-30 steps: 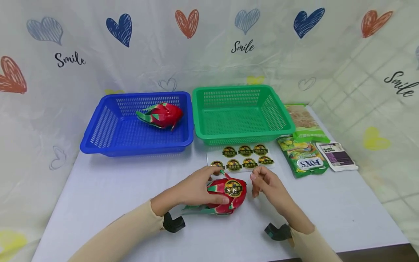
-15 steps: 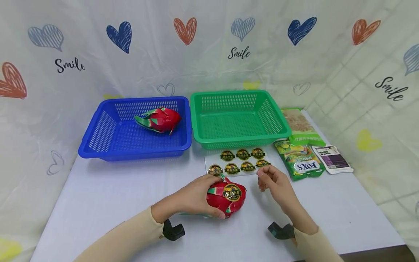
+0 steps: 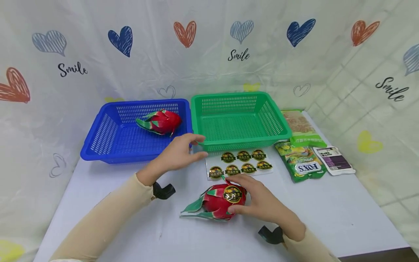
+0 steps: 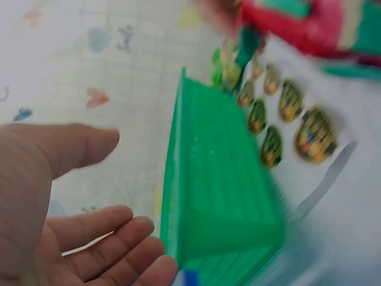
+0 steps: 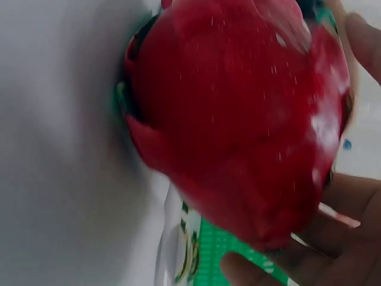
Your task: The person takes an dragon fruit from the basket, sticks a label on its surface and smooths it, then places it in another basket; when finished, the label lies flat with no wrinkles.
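A red dragon fruit [image 3: 214, 202] with green leaf tips lies on the white table. A round black-and-gold sticker [image 3: 232, 194] is on its upper side. My right hand [image 3: 262, 200] reaches round its right end, thumb at the near side and fingers over the far side; the right wrist view shows the fruit's red body [image 5: 232, 113] large between them. My left hand [image 3: 178, 153] holds nothing, fingers and thumb apart, raised near the facing corners of the blue basket [image 3: 131, 154] and the green basket [image 3: 242, 140]. A second dragon fruit [image 3: 165, 122] lies inside the blue basket.
Behind the fruit lies a clear sheet [image 3: 209, 160] with several of the same round stickers. To the right are a green FOX'S bag [image 3: 302, 163], a purple-and-white packet [image 3: 334, 161] and a tan-and-green packet [image 3: 299, 123]. A heart-patterned curtain [image 3: 209, 65] hangs behind.
My left hand has let go of the dragon fruit and moved up and left toward the baskets. The right hand has moved left from beside the fruit onto its right end.
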A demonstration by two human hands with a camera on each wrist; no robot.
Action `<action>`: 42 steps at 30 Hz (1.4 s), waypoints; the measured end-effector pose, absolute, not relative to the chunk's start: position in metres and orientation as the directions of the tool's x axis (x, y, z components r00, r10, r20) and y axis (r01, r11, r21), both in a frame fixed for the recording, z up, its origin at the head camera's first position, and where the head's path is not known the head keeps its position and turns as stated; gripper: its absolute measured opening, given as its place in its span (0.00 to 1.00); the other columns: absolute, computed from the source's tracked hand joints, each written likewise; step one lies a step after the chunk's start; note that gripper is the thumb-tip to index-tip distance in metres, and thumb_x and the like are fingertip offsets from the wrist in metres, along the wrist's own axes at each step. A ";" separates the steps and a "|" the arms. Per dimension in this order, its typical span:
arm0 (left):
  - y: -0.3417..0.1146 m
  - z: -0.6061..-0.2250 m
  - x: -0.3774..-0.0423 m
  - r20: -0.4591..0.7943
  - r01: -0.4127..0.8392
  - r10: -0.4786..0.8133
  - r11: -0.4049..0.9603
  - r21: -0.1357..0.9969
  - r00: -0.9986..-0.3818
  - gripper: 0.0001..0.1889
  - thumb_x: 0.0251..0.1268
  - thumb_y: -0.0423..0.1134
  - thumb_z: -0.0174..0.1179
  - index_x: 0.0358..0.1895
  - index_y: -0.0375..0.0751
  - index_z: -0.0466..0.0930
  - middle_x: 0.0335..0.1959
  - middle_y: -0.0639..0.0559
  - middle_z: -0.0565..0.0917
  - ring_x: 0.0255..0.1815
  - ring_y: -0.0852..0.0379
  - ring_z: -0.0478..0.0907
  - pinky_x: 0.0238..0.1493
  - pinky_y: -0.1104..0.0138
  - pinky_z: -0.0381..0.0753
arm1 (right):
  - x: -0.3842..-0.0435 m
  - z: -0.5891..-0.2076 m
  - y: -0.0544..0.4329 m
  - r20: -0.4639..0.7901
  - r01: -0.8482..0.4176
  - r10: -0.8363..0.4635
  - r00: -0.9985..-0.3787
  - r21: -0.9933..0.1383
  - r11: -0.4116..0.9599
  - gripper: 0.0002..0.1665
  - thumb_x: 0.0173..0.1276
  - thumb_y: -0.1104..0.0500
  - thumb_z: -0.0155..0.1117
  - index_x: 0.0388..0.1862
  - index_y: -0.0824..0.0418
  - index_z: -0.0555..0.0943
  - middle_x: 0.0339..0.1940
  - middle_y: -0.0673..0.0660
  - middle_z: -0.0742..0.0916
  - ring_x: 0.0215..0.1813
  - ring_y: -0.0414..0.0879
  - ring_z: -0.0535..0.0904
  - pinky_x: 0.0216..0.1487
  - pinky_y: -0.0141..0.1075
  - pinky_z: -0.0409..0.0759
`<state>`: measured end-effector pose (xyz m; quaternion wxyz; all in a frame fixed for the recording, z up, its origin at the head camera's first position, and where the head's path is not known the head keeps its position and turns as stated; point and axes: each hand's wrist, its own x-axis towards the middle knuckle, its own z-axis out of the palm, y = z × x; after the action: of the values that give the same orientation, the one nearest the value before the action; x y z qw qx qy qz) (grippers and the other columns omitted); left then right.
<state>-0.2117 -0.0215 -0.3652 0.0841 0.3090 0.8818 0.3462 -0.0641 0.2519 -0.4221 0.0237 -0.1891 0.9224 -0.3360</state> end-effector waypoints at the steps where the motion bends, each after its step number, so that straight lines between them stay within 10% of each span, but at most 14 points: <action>1: -0.022 -0.360 -0.221 0.077 0.477 0.576 0.585 0.656 -0.814 0.30 0.71 0.49 0.67 0.71 0.39 0.75 0.68 0.45 0.82 0.65 0.47 0.80 0.63 0.53 0.83 | -0.065 -0.419 0.249 0.077 -0.339 -0.375 -0.924 -0.616 0.711 0.51 0.57 0.30 0.77 0.75 0.49 0.73 0.73 0.49 0.79 0.73 0.51 0.76 0.66 0.54 0.82; 9: -0.019 -0.336 -0.292 -0.047 0.310 0.412 0.752 0.581 -0.910 0.37 0.74 0.52 0.61 0.76 0.31 0.66 0.73 0.37 0.75 0.73 0.41 0.75 0.73 0.48 0.76 | -0.072 -0.406 0.229 0.029 -0.306 -0.345 -0.938 -0.534 0.788 0.69 0.42 0.25 0.82 0.79 0.53 0.68 0.73 0.56 0.77 0.70 0.54 0.76 0.63 0.55 0.84; 13: -0.015 -0.335 -0.313 -0.091 0.269 0.375 0.795 0.543 -0.923 0.34 0.72 0.54 0.61 0.68 0.28 0.71 0.59 0.35 0.81 0.58 0.42 0.80 0.63 0.52 0.81 | -0.076 -0.402 0.218 -0.021 -0.234 -0.291 -0.956 -0.544 0.806 0.71 0.42 0.26 0.83 0.80 0.56 0.67 0.74 0.58 0.75 0.69 0.54 0.76 0.64 0.55 0.83; 23: -0.001 -0.334 -0.332 -0.106 0.213 0.303 0.840 0.499 -0.947 0.24 0.63 0.57 0.70 0.35 0.40 0.72 0.30 0.50 0.73 0.33 0.52 0.74 0.33 0.65 0.73 | -0.086 -0.392 0.203 -0.010 -0.166 -0.204 -0.979 -0.541 0.825 0.52 0.55 0.36 0.82 0.71 0.63 0.76 0.63 0.58 0.83 0.57 0.51 0.81 0.58 0.49 0.86; 32: -0.001 -0.336 -0.329 -0.146 0.170 0.280 0.844 0.509 -0.949 0.30 0.62 0.58 0.71 0.49 0.34 0.73 0.42 0.44 0.78 0.43 0.48 0.77 0.45 0.59 0.80 | -0.085 -0.392 0.207 0.058 -0.200 -0.201 -0.978 -0.543 0.816 0.46 0.48 0.38 0.86 0.61 0.61 0.84 0.59 0.56 0.88 0.58 0.51 0.84 0.54 0.47 0.87; 42: -0.004 -0.352 -0.323 -0.243 0.111 0.270 0.849 0.517 -0.932 0.27 0.62 0.58 0.72 0.40 0.38 0.72 0.27 0.50 0.75 0.23 0.55 0.74 0.25 0.66 0.74 | -0.080 -0.397 0.221 0.110 -0.197 -0.165 -0.980 -0.610 0.768 0.43 0.46 0.41 0.88 0.59 0.60 0.86 0.54 0.53 0.91 0.50 0.45 0.86 0.43 0.34 0.87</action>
<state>-0.3231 -0.0035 -0.3525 0.1550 0.1004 0.9488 0.2563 -0.0800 0.2213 -0.3974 -0.0249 -0.0964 0.9398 -0.3270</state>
